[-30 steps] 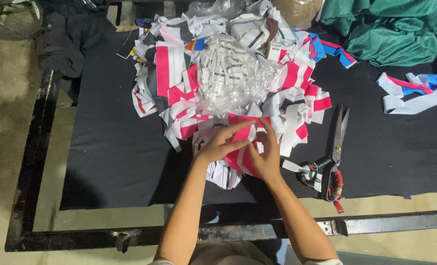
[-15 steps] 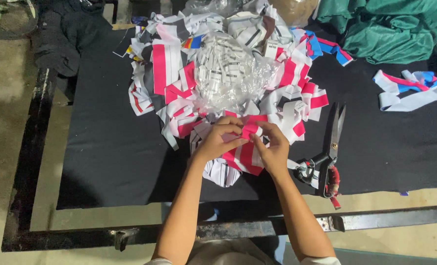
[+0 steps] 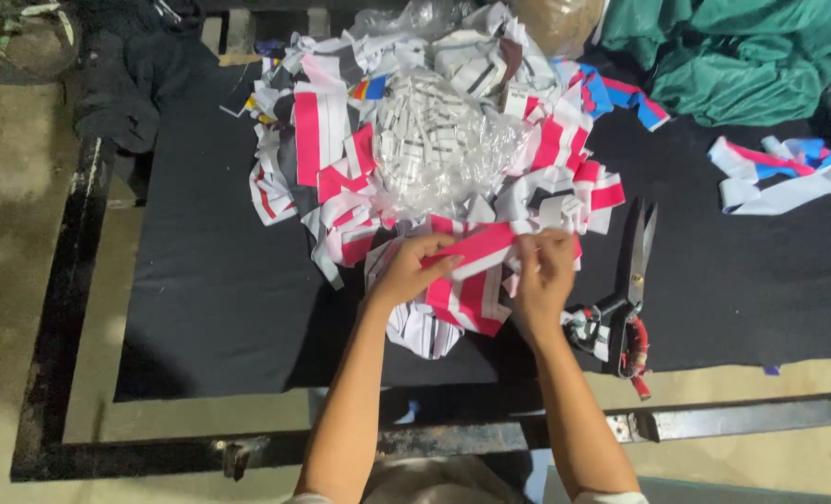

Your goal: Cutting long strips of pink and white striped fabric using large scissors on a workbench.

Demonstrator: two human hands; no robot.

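My left hand (image 3: 413,270) and my right hand (image 3: 543,272) both pinch a pink and white striped strip of fabric (image 3: 476,252), stretched between them over a folded pink and white piece (image 3: 467,303). Behind them rises a big heap of pink, white and black fabric strips (image 3: 341,177). On top of the heap lies a clear plastic bag of small white tags (image 3: 434,140).
Large scissors with a wrapped handle (image 3: 628,299) lie on the black cloth (image 3: 210,289) right of my right hand. Blue, pink and white strips (image 3: 775,173) and green cloth (image 3: 742,56) sit far right. A dark garment (image 3: 126,84) hangs far left. The metal table frame (image 3: 61,317) borders the cloth.
My hands have moved slightly apart, pulling the pink and white strip out longer between them. The scissors and heap have not moved.
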